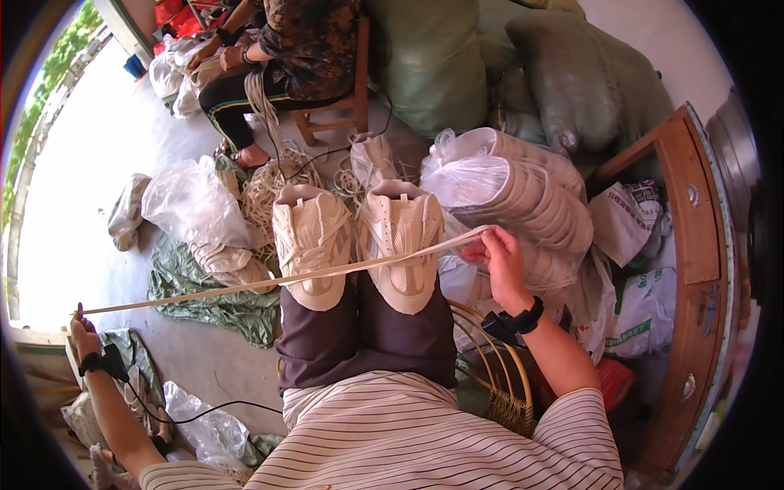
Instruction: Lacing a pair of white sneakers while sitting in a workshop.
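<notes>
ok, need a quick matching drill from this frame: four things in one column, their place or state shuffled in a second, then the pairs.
Column 1
1. left hand
2. right hand
3. pair of cream shoes
4. stack of insoles in clear plastic

Column 2
A. resting on the person's lap, toes pointing away
B. pinching the end of the flat lace far out to the side
C. piled beside the wooden cabinet
D. gripping the lace just beyond the shoes

Pairs: 1-B, 2-D, 3-A, 4-C
</notes>
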Tool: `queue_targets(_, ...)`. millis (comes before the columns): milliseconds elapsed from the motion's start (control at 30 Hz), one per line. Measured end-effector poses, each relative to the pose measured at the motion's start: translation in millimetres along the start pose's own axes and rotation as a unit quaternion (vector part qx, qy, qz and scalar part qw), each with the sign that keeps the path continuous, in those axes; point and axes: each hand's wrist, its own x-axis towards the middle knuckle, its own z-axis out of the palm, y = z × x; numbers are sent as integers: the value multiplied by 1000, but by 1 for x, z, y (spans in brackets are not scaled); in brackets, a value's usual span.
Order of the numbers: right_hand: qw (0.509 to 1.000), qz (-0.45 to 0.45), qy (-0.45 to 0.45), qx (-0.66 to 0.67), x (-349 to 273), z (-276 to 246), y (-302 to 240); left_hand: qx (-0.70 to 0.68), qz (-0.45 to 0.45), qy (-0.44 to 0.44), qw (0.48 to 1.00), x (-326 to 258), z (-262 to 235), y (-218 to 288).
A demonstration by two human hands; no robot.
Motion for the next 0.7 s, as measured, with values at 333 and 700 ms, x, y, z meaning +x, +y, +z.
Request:
queue_targets(333, 981, -14, 121, 150, -6, -63, -34, -36, 19, -16, 999, 8, 69, -6)
queue_targets(700, 946, -92, 259, 172, -11, -208, -84, 5, 70, -73, 995, 40, 98, -4)
